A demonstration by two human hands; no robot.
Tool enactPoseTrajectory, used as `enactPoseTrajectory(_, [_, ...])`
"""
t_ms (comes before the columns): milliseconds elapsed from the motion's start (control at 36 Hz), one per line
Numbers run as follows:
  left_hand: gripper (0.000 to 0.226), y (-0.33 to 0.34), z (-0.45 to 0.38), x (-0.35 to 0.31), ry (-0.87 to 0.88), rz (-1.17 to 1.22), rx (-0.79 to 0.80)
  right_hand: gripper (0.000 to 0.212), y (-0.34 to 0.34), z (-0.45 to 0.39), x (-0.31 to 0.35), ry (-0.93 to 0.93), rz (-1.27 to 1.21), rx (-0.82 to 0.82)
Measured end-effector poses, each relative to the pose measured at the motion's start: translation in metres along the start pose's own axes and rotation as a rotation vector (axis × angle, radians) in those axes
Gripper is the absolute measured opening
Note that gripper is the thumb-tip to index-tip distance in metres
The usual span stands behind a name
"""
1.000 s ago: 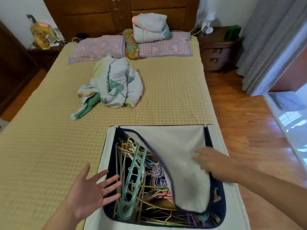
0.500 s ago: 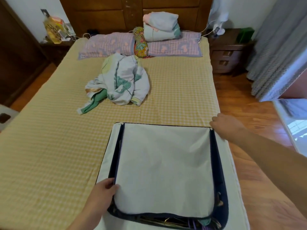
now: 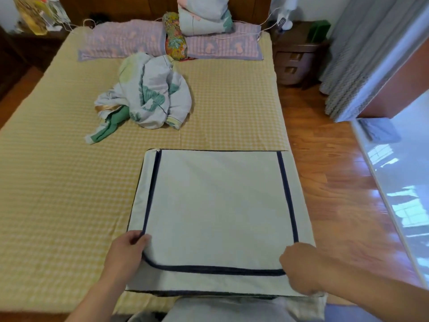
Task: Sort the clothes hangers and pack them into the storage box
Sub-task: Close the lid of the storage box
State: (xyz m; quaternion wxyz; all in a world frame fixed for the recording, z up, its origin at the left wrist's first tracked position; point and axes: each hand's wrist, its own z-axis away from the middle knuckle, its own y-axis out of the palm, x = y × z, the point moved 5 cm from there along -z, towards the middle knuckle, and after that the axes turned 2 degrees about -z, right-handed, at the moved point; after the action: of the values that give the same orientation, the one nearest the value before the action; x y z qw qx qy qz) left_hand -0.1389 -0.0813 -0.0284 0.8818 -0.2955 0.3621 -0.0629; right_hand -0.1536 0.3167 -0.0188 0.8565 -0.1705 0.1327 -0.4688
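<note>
Fingers [image 3: 137, 239] of both hands curl at the storage box [image 3: 218, 205] lid's near corners.

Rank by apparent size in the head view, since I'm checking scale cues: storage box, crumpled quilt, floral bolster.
1. storage box, though it lies nearest the camera, which enlarges it
2. crumpled quilt
3. floral bolster

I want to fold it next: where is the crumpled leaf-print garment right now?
The crumpled garment lies on the bed's left half, before the pillows, beyond the storage box.
</note>
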Motion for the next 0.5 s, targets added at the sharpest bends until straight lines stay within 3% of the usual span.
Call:
enactPoseTrajectory(111, [0.013,0.0,0.008,-0.003,0.07,-0.064,0.007,0.025,-0.01,0.006,0.008,0.081,-0.269,-0.076])
enactPoseTrajectory(222, [0.015,0.0,0.01,-0.001,0.078,-0.097,0.054,0.023,-0.023,0.002,0.071,-0.098,-0.522,0.074])
enactPoseTrajectory(278, [0.017,-0.001,0.007,0.002,0.076,-0.099,0.076,0.021,-0.025,-0.003,0.111,-0.124,-0.571,0.059])
enactPoseTrajectory(333, [0.02,-0.003,0.003,0.003,0.071,-0.095,0.091,0.023,-0.027,-0.01,0.138,-0.101,-0.6,-0.08])
enactPoseTrajectory(417, [0.021,-0.003,0.003,0.003,0.061,-0.072,0.128,0.024,-0.022,-0.004,0.131,0.089,-0.781,-0.421])
enactPoseTrajectory(500, [0.022,-0.003,0.002,0.004,0.053,-0.051,0.143,0.034,-0.009,0.008,0.09,0.319,-0.618,-0.694])
